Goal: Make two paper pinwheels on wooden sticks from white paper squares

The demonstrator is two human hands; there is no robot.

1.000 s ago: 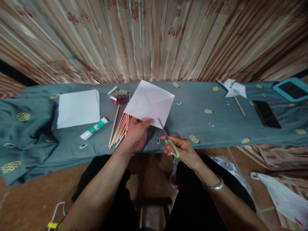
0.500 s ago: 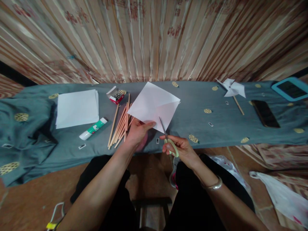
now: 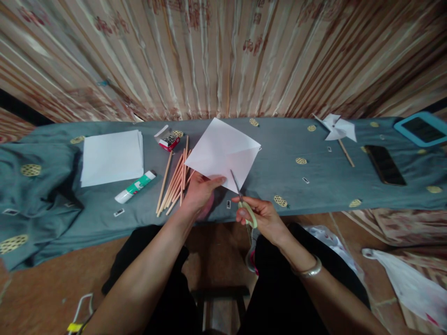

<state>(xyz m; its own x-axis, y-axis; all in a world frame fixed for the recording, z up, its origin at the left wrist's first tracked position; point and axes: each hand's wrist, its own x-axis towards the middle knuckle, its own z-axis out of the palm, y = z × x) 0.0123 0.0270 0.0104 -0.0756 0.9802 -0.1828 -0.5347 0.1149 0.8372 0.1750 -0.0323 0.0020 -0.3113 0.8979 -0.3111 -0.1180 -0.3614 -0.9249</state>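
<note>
Left hand (image 3: 199, 193) fingers pinch the white paper square (image 3: 223, 151) while right hand (image 3: 260, 216) fingers grip scissors (image 3: 244, 204) cutting its corner

Count: I've got one creased paper square (image 3: 223, 151) and one pair of scissors (image 3: 244, 204) in hand. On the cloth: one paper stack (image 3: 112, 157), one glue stick (image 3: 135, 187), one clip box (image 3: 168, 139), one bundle of wooden sticks (image 3: 174, 181), exact number unclear. Also one pinwheel (image 3: 337, 129), one phone (image 3: 384, 164), one tablet (image 3: 422, 129).

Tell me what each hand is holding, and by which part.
The left hand pinches the creased square white paper sheet at its lower edge. The right hand grips the pale-handled metal scissors by the handle loops.
</note>
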